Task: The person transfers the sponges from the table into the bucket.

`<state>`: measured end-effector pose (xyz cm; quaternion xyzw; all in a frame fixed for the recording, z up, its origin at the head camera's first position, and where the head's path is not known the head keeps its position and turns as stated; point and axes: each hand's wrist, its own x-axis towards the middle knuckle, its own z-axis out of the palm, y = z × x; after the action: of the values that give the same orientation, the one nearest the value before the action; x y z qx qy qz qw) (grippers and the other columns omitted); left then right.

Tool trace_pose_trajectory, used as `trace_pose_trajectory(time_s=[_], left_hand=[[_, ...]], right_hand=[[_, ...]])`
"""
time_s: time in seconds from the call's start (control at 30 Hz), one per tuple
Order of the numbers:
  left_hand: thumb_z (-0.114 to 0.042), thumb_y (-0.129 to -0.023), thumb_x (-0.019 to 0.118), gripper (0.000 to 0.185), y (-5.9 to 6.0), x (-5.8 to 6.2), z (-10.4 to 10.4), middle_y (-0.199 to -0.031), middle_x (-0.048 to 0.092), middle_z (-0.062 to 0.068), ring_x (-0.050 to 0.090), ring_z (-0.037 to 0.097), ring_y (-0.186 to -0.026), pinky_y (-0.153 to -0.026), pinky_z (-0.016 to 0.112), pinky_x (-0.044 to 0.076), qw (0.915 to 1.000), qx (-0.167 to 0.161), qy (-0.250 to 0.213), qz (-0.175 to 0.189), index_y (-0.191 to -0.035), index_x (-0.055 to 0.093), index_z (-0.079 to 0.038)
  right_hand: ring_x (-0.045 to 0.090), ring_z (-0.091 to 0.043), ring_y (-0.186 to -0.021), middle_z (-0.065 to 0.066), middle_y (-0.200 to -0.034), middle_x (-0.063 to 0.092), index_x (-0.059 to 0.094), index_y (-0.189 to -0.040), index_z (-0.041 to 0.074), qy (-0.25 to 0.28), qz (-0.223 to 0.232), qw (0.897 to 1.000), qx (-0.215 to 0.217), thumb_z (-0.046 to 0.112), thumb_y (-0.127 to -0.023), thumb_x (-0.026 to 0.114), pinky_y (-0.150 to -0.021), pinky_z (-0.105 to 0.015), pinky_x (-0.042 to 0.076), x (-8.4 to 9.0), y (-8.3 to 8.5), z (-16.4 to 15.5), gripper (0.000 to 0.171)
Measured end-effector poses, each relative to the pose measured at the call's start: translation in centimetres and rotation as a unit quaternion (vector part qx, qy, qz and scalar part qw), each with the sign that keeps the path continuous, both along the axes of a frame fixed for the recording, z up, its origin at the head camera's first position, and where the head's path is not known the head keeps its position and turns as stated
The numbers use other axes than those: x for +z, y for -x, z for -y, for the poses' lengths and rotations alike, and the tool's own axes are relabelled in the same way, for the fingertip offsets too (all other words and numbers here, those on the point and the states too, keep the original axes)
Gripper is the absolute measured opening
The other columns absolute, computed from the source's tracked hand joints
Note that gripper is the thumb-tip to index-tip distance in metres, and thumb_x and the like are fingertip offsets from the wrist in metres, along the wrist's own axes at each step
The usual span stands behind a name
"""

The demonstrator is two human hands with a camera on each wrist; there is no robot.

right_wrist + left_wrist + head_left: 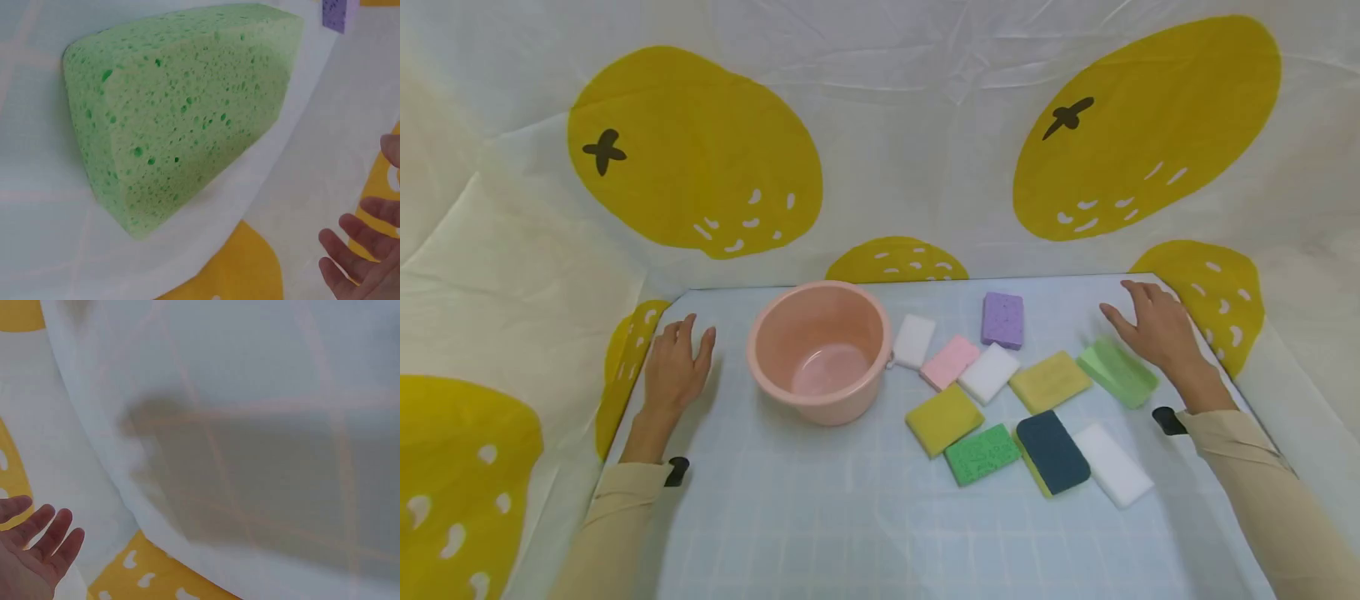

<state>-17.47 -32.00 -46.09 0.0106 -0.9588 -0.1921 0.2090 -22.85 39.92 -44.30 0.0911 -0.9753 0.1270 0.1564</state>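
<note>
Item 1, left hand (676,367): lies flat on the table (820,517) at its left edge, fingers straight and slightly spread, released, holding nothing. Nearest thing is the pink tub (818,350), just to its right and apart from it. In the left wrist view only the fingers (47,540) show, at the lower left corner; the palm is cut off by the frame.

Item 2, right hand (1153,329): rests palm down at the table's far right corner, fingers relaxed and open, grasping nothing. The light green sponge (1117,372) lies just beside it, toward the wrist; whether skin touches sponge cannot be told. In the right wrist view that sponge (181,112) fills most of the picture, pores plain, and only fingertips (350,250) enter at the lower right.

Item 3, pink tub: upright, round, left of the sponges; its near wall hides part of the floor inside.

Item 4, loose sponges on the table, right of the tub: white (913,340), pink (950,362), purple (1002,320), second white (988,372), two yellow (943,419) (1049,381), dark green (981,454), navy-topped (1052,451) with a yellow underside showing only as a strip, long white (1112,464). Several touch at their corners.

Item 5, backdrop: pale cloth with a yellow fruit print (692,150).

Writing: none legible on any item. A small black object (1168,421) at the right cuff is too small to make out
</note>
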Motion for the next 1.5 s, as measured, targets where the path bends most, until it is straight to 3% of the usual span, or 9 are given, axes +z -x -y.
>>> trace_pose_trajectory(time_s=[0.13, 0.3, 0.47, 0.7, 0.97, 1.3, 1.5], left_hand=[[-0.038, -0.11, 0.041, 0.058, -0.2, 0.5, -0.7, -0.131, 0.053, 0.034, 0.053, 0.051, -0.113, -0.097, 0.066, 0.045, 0.9991, 0.002, -0.042, 0.008, -0.141, 0.05, 0.009], [-0.038, -0.11, 0.041, 0.056, -0.3, 1.0, -1.5, -0.124, 0.059, 0.029, 0.058, 0.043, -0.098, -0.085, 0.059, 0.051, 0.9958, -0.004, -0.091, -0.012, -0.139, 0.056, 0.007], [-0.037, -0.111, 0.042, 0.053, -0.5, 1.8, -2.5, -0.121, 0.06, 0.028, 0.057, 0.04, -0.095, -0.082, 0.052, 0.05, 0.9926, 0.002, -0.119, -0.025, -0.136, 0.058, 0.007], [-0.03, -0.111, 0.047, 0.046, -0.9, 2.7, -3.9, -0.116, 0.062, 0.027, 0.059, 0.038, -0.097, -0.081, 0.034, 0.046, 0.9791, -0.01, -0.195, -0.056, -0.132, 0.062, 0.008], [-0.041, -0.111, 0.043, 0.051, -1.5, 3.8, -5.9, -0.118, 0.067, 0.017, 0.062, 0.026, -0.095, -0.077, 0.013, 0.044, 0.9689, 0.002, -0.246, -0.026, -0.136, 0.063, -0.002], [-0.041, -0.109, 0.049, 0.049, -2.0, 4.7, -7.2, -0.106, 0.071, 0.016, 0.061, 0.013, -0.076, -0.06, 0.01, 0.049, 0.9505, -0.001, -0.309, -0.031, -0.126, 0.07, -0.001], [-0.041, -0.107, 0.053, 0.046, -2.3, 5.4, -8.2, -0.104, 0.07, 0.014, 0.062, 0.011, -0.068, -0.056, 0.014, 0.051, 0.9373, 0.002, -0.349, -0.006, -0.123, 0.072, -0.002]], right_hand=[[0.047, -0.059, -0.117, -0.042, -0.13, 0.049, 0.049, -0.135, -0.017, 0.014, -0.028, 0.999, 0.013, 0.02, -0.099, 0.066, -0.102, -0.072, 0.038, 0.1, 0.2, 0.6, 0.054], [0.048, -0.059, -0.114, -0.042, -0.128, 0.051, 0.052, -0.131, -0.017, 0.038, -0.039, 0.998, 0.019, 0.017, -0.099, 0.066, -0.099, -0.073, 0.038, 0.2, 0.3, 1.5, 0.049], [0.048, -0.059, -0.116, -0.042, -0.129, 0.05, 0.052, -0.131, -0.018, 0.061, -0.027, 0.997, 0.029, 0.016, -0.1, 0.065, -0.1, -0.073, 0.037, 0.4, 0.6, 2.5, 0.048], [0.046, -0.059, -0.12, -0.041, -0.132, 0.048, 0.05, -0.134, -0.017, 0.082, 0.0, 0.996, 0.028, 0.018, -0.101, 0.064, -0.1, -0.072, 0.037, 0.6, 1.2, 3.7, 0.05], [0.046, -0.055, -0.122, -0.04, -0.133, 0.049, 0.048, -0.136, -0.018, 0.105, 0.031, 0.993, 0.035, 0.02, -0.103, 0.062, -0.102, -0.07, 0.038, 0.5, 1.9, 4.9, 0.052], [0.051, -0.054, -0.117, -0.039, -0.137, 0.049, 0.045, -0.141, -0.015, 0.128, 0.091, 0.987, 0.043, 0.022, -0.104, 0.062, -0.098, -0.068, 0.043, 0.3, 2.7, 6.6, 0.056], [0.051, -0.054, -0.12, -0.038, -0.139, 0.048, 0.043, -0.143, -0.014, 0.131, 0.114, 0.984, 0.045, 0.022, -0.103, 0.063, -0.1, -0.068, 0.043, 0.2, 3.3, 7.6, 0.057]])
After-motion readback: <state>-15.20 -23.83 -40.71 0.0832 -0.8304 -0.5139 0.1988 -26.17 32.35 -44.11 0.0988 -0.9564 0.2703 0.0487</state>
